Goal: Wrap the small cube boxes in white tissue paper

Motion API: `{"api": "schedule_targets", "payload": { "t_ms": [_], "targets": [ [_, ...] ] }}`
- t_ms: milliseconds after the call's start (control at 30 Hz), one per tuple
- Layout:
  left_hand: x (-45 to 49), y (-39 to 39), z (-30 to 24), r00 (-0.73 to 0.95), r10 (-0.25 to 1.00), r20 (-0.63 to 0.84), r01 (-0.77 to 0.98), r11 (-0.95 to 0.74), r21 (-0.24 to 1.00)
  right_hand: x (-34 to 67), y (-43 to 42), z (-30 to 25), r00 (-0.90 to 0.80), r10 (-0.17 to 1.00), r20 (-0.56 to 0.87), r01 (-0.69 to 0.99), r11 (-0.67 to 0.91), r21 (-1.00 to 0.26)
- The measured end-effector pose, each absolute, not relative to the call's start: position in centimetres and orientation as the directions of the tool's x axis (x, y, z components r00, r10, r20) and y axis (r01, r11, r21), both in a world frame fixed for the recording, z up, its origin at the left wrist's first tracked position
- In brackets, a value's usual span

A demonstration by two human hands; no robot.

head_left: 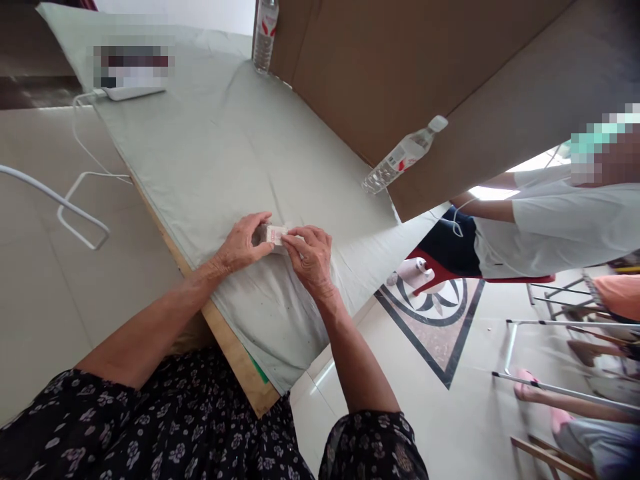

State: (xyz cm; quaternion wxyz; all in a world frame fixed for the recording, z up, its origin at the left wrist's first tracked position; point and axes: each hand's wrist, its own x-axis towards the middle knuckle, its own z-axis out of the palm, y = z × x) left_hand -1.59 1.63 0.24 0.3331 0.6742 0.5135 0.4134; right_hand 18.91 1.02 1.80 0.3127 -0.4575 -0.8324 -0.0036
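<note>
Both hands are noted close together over the cloth, near the table's front edge. The left hand [244, 244] is curled, with thumb and fingertips pinched on the left end of a small packet [276, 234]. The right hand [311, 257] is bent at the knuckles, with its fingertips pinched on the right end of the same item. The small packet is thus held between the two hands, low over the pale green cloth [215, 147]; whether it touches the cloth cannot be told. Its face is white with reddish print, too small to be read, and a clear wrapper is possibly seen around it.

The cloth is spread over a table whose wooden edge [235, 360] is exposed at the near corner. An upright water bottle [265, 33] is seen at the far end, just beside a large cardboard sheet [400, 67]. A second water bottle [405, 155] is tilted against the cardboard, well apart from the hands. A white device [134, 92] is placed at the far left corner, and its cable [80, 143] is hung off the table side. Another person in a white shirt [550, 227] is seated on a red chair [440, 270] to the right, past the cardboard. A dark patterned inlay [440, 327] is seen in the tiled floor below.
</note>
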Motion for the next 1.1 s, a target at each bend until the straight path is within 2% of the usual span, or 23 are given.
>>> {"api": "schedule_targets", "payload": {
  "t_ms": [167, 233, 333, 500, 733, 933, 1100],
  "targets": [
    [-1.4, 1.7, -0.4, 0.197, 0.961, 0.196, 0.525, -0.272, 0.807, 18.7, 2.6, 4.6, -0.638, 0.7, 0.321, 0.723, 0.688, -0.062],
    [-1.3, 1.8, -0.7, 0.192, 0.96, 0.205, 0.536, -0.278, 0.797, 18.4, 3.0, 5.2, -0.686, 0.683, 0.252, 0.705, 0.709, -0.002],
    [-1.2, 1.9, -1.0, 0.185, 0.959, 0.217, 0.541, -0.284, 0.792, 17.8, 3.6, 5.2, -0.695, 0.683, 0.225, 0.706, 0.708, 0.029],
    [-1.0, 1.9, -1.1, 0.196, 0.951, 0.239, 0.516, -0.308, 0.799, 17.3, 4.9, 5.4, -0.619, 0.741, 0.26, 0.767, 0.642, -0.001],
    [-1.0, 2.1, -1.1, 0.239, 0.898, 0.369, 0.364, -0.435, 0.823, 17.6, 8.6, 8.2, -0.526, 0.788, 0.319, 0.826, 0.562, -0.025],
    [-1.3, 1.7, -0.4, 0.273, 0.918, 0.286, 0.251, -0.355, 0.901, 17.9, 11.9, 8.4, -0.387, 0.868, 0.31, 0.888, 0.442, -0.13],
    [-1.4, 1.7, -0.1, 0.297, 0.947, 0.125, 0.201, -0.19, 0.961, 17.9, 15.0, 8.4, -0.294, 0.893, 0.34, 0.905, 0.374, -0.2]
  ]
}}
